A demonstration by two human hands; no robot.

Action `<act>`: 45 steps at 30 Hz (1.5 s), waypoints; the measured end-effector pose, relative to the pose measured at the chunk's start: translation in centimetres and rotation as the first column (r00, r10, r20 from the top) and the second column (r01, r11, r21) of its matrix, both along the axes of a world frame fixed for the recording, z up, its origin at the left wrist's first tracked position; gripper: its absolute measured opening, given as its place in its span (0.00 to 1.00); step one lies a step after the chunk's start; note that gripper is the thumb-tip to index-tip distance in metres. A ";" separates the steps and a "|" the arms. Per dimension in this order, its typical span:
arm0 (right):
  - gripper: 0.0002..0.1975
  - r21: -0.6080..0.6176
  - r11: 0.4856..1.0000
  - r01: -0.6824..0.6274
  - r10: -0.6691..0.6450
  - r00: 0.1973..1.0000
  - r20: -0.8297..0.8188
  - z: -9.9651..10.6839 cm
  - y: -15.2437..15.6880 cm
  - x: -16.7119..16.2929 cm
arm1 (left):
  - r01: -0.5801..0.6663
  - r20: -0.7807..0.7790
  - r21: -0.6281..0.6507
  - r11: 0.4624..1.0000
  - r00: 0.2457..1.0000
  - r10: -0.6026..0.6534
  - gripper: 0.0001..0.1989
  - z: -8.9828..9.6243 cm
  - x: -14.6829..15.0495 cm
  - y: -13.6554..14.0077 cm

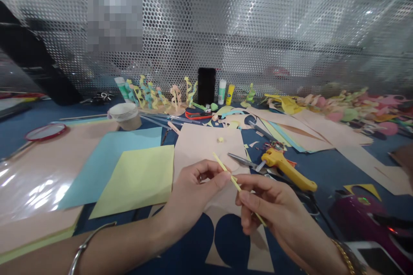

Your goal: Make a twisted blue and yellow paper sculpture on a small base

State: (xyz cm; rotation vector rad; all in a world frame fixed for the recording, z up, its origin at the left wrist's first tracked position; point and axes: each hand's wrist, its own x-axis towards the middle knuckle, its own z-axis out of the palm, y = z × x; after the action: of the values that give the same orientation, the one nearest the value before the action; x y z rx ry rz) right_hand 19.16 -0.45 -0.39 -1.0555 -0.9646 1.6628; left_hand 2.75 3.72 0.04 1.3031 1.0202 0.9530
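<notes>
A thin yellow paper strip (220, 161) slants between my hands, its upper end pointing away from me. My left hand (203, 184) pinches its middle between thumb and fingertips. Lower down, my right hand (272, 204) is closed on the same strip with thumb and fingers. A tiny folded yellow paper piece (220, 139) lies just beyond, on a pale pink sheet (190, 142). Grey-bladed scissors (240, 159) lie past my right hand, partly hidden. Beneath my hands is a pink sheet with round cut-outs (211, 215).
A yellow glue gun (290, 171) lies right. Yellow (138, 180) and blue (93, 172) sheets overlap at left, near a tape roll (125, 116). Twisted paper pieces (151, 94), a phone (206, 86) and glue sticks (222, 92) stand before a perforated metal wall (174, 21).
</notes>
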 end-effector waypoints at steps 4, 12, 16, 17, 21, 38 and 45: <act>0.15 0.006 1.000 0.010 -0.010 1.000 0.017 0.0 0.0 0.0 | -0.004 0.000 -0.004 1.000 1.000 0.004 0.07 0.0 0.0 0.1; 0.13 0.010 1.000 0.012 -0.013 0.998 0.063 0.1 0.0 0.1 | 0.001 -0.020 -0.003 1.000 1.000 -0.001 0.07 0.2 0.0 0.0; 0.11 0.014 1.000 0.008 -0.009 0.998 0.060 0.2 0.0 0.1 | -0.001 -0.012 -0.007 1.000 1.000 0.001 0.07 0.0 0.0 0.0; 0.11 0.015 1.000 0.007 -0.008 0.998 0.059 0.2 0.0 0.0 | 0.001 -0.011 -0.009 1.000 1.000 -0.001 0.07 0.0 0.0 0.0; 0.10 0.019 1.000 0.014 -0.015 0.998 0.057 0.3 0.0 0.0 | 0.005 -0.013 -0.011 1.000 1.000 -0.005 0.08 0.1 -0.1 -0.1; 0.10 0.036 0.999 -0.026 0.024 0.998 0.062 0.2 -0.1 0.1 | 0.006 -0.057 -0.019 1.000 0.998 -0.007 0.09 0.3 -0.1 0.0; 0.11 0.035 0.998 -0.047 0.045 0.998 0.043 0.2 -0.1 0.1 | 0.022 -0.058 -0.010 1.000 0.998 -0.022 0.09 0.3 -0.1 0.0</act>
State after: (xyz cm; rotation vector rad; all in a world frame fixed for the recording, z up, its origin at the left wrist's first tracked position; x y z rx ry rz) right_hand 19.21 -0.50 -0.15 -1.0554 -1.0500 1.6603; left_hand 2.64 3.77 0.35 1.3385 1.0516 0.8977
